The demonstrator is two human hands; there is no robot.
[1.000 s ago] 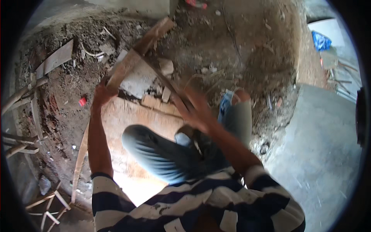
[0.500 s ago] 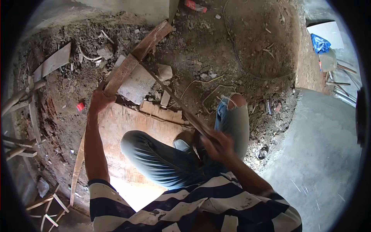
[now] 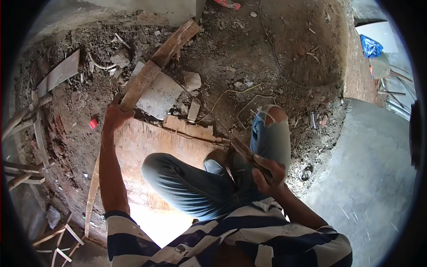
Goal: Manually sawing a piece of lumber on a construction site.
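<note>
My left hand (image 3: 117,115) is closed round the near end of a wooden plank (image 3: 141,85). The plank slants up and away over a grey slab (image 3: 161,99), and a narrow line crosses it near its middle. In my right hand (image 3: 270,174), by my right knee, is what looks like a handsaw (image 3: 241,149), seen nearly edge-on. Its handle is hidden by my fingers. Motion blurs the thin blade, which points toward the plank; whether its tip touches the wood I cannot tell.
A plywood sheet (image 3: 138,155) lies under my bent legs. Broken wood (image 3: 189,129), stone chunks (image 3: 192,81) and a bent wire (image 3: 227,91) are scattered over the dirt. Wooden poles (image 3: 26,115) stand at the left. A smooth concrete surface (image 3: 369,178) borders the right side.
My right hand has moved back toward my body and slightly right, drawing the saw away from the plank. My left hand and the plank stay in nearly the same place.
</note>
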